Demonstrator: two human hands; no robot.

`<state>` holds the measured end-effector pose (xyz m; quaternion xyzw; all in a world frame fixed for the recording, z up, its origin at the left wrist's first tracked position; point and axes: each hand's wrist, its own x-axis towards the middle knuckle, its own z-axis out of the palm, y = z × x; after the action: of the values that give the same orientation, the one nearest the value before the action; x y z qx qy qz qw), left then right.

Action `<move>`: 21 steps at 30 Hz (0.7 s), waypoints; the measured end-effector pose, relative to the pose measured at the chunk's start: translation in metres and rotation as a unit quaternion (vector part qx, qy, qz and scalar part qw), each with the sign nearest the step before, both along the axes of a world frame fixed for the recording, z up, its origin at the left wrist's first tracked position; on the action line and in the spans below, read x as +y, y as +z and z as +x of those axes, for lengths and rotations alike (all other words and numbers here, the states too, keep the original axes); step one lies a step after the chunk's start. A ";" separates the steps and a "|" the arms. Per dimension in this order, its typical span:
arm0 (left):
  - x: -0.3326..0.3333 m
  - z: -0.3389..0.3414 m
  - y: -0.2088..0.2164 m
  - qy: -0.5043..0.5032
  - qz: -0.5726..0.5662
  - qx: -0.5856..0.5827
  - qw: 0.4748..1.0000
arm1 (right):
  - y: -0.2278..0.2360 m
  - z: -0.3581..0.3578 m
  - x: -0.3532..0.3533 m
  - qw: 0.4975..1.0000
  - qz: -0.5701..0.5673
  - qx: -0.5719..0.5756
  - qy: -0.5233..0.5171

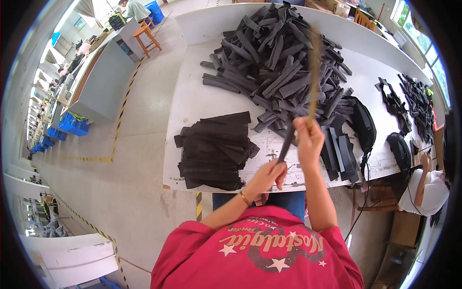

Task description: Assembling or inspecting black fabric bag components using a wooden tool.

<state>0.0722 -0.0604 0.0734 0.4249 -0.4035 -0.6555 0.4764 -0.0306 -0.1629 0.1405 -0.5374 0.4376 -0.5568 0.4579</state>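
My left hand [268,176], with a bracelet at the wrist, is closed around the lower end of a narrow dark fabric strip [287,143], which slants up past my other hand. My right hand [309,139] grips a long thin yellowish-brown stick [315,72] that stands upright above the fist and is blurred. Beyond both hands rises a big heap of dark grey fabric tubes [274,58]. Flat black fabric pieces [211,151] lie stacked to the left. Several flatter dark strips [332,151] rest just right of my right hand.
A white worktable [192,96] with a raised back edge bears everything. Black curved padded pieces [363,125] lie to its right. A person in a white top [428,192] sits at the right. Across the floor at left stand a wooden stool [147,41] and blue crates [74,125].
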 end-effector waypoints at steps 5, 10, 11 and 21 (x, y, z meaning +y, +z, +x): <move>0.046 -0.009 -0.018 -0.118 0.006 -0.037 0.992 | 0.007 -0.016 -0.037 0.993 0.019 -0.114 -0.032; 0.000 0.019 0.043 0.275 -0.155 0.005 0.949 | -0.006 -0.017 -0.001 0.992 0.060 0.005 0.110; -0.018 0.020 0.064 0.308 -0.141 0.019 0.941 | -0.009 -0.011 0.007 0.989 0.079 0.003 0.127; -0.052 0.036 0.038 0.316 -0.015 0.246 0.916 | -0.024 0.002 0.032 0.981 0.081 -0.011 0.175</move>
<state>0.1078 -0.1128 0.1111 0.3484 -0.1284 -0.5488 0.7490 -0.0286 -0.1312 0.1164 -0.5607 0.3754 -0.4363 0.5952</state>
